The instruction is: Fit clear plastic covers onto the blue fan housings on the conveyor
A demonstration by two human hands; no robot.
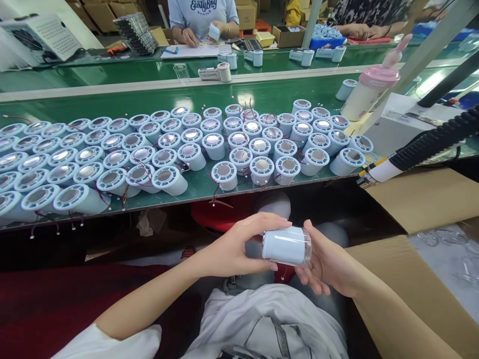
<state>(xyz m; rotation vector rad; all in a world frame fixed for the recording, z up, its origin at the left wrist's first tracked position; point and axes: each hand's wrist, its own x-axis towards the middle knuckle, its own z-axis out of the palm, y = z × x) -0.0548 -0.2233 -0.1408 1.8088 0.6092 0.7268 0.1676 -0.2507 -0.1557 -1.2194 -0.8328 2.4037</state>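
Observation:
Above my lap, my left hand (239, 247) curls its thumb and fingers around a light blue cylinder (286, 245) lying on its side. A clear plastic cup (307, 246) sits around the cylinder, its rounded end facing right. My right hand (325, 262) touches that end, thumb at the top and fingers below, loosely curled. On the green bench in front stand many similar light blue cylindrical housings (224, 172) with silver round centres, several with thin red and black wires.
An open cardboard box (396, 259) at the right holds clear cups (445, 237). A black ribbed hose (434, 139) juts over the bench's right end, near a pink-lidded bottle (370, 89). Across the bench, a co-worker (204, 20) handles a light blue part; another person's hands (362, 31) rest farther right.

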